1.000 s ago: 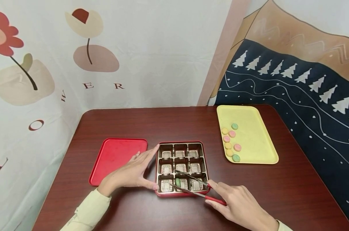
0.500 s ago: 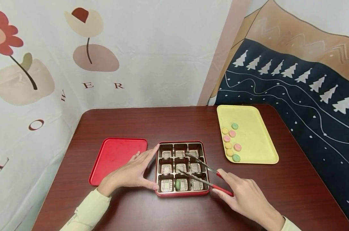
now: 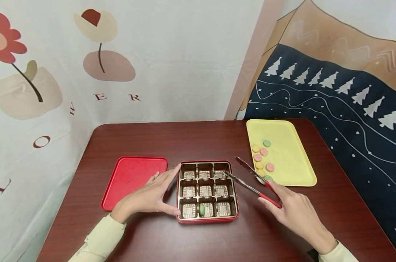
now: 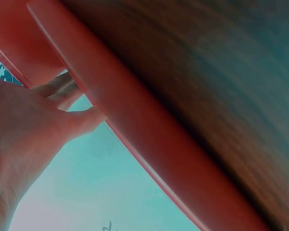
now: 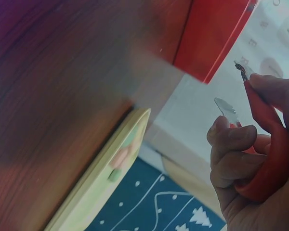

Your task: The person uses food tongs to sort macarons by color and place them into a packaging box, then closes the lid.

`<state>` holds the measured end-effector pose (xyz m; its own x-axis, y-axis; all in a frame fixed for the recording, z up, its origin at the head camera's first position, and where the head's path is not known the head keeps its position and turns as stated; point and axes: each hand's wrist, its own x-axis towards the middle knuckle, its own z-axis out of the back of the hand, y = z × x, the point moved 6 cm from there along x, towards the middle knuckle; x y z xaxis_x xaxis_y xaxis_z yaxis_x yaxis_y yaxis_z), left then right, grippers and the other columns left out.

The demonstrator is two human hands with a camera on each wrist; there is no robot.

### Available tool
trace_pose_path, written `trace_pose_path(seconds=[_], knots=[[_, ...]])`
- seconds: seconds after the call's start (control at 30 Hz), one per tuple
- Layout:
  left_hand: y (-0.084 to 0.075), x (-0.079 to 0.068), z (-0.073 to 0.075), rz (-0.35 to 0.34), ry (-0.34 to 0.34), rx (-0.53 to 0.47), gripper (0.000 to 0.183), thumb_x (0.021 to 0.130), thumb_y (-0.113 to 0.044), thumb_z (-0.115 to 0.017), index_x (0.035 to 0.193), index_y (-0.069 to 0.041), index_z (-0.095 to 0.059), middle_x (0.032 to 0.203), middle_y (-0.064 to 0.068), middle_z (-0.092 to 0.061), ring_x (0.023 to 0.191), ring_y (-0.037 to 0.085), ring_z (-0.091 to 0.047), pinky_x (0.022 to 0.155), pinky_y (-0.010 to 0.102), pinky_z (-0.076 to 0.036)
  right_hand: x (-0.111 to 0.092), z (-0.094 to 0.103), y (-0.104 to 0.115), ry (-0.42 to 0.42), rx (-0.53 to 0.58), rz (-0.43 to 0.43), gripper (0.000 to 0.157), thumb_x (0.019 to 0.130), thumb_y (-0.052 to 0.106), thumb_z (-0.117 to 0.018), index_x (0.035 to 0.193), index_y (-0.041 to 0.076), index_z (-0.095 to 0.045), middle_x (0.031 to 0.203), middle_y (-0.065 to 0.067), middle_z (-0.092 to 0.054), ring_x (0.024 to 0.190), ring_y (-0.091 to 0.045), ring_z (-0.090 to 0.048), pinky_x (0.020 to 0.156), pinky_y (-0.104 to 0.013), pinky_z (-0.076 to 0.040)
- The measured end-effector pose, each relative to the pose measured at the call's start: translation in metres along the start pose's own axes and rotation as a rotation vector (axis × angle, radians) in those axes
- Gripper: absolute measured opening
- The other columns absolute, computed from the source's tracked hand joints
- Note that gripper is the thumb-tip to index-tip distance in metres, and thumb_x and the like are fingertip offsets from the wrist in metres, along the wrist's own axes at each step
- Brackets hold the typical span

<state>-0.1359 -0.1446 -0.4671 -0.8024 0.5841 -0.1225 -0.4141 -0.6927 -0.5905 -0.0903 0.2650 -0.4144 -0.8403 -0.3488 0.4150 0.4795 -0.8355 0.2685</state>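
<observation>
My left hand (image 3: 149,195) rests against the left side of a red box (image 3: 208,220), thumb near its front corner and fingers at the back corner. In the left wrist view the thumb touches the box's red wall (image 4: 149,130). The box has a gold-brown divided insert. One green macaron (image 3: 202,209) stands on edge in the front middle compartment. My right hand (image 3: 299,214) holds red-handled metal tongs (image 3: 270,200); their arms are spread, with nothing between the tips. One tip overlaps the box's back right compartment, the other lies over the table short of the yellow tray (image 3: 293,156).
Several yellow, pink (image 3: 269,167) and green macarons lie along the yellow tray's left side. A flat red lid (image 3: 135,174) lies left of the box, partly behind my left hand. Patterned cloth hangs behind the brown table (image 3: 145,140).
My right hand has moved the tongs up and right, away from the green macaron towards the yellow tray, and their arms have spread wider. The left hand and box have stayed in place.
</observation>
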Motion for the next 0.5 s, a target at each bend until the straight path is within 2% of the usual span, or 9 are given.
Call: trace_pose_path(seconds=[0.1,0.3,0.5], knots=[[-0.001,-0.001,0.000,-0.003,-0.003,0.000,0.142,0.078,-0.073,-0.088,0.178,-0.021,-0.001,0.180,0.007,-0.023,0.163,0.040,-0.022,0.128,0.070,-0.011,0.000,0.003,-0.008,-0.019,-0.014,-0.011,0.068,0.078,0.029,-0.098,0.135,0.002,-0.074,0.104,-0.012,-0.081,0.059,-0.010,-0.049,0.050,-0.036,-0.050],[-0.002,-0.001,0.001,-0.008,0.001,-0.005,0.143,0.079,-0.073,-0.088,0.178,-0.023,0.002,0.180,0.007,-0.023,0.163,0.038,-0.022,0.128,0.069,-0.010,-0.002,0.007,-0.027,-0.007,-0.027,-0.069,0.067,0.077,0.027,-0.099,0.134,0.003,-0.074,0.105,-0.015,-0.080,0.059,-0.011,-0.050,0.049,-0.036,-0.046],[-0.001,-0.001,0.001,0.004,0.007,0.008,0.143,0.078,-0.075,-0.087,0.178,-0.023,0.001,0.179,0.010,-0.025,0.163,0.041,-0.023,0.129,0.068,-0.011,-0.008,0.008,-0.044,0.013,-0.044,-0.138,0.064,0.079,0.029,-0.098,0.133,0.006,-0.073,0.099,-0.016,-0.078,0.058,-0.016,-0.049,0.050,-0.039,-0.043]])
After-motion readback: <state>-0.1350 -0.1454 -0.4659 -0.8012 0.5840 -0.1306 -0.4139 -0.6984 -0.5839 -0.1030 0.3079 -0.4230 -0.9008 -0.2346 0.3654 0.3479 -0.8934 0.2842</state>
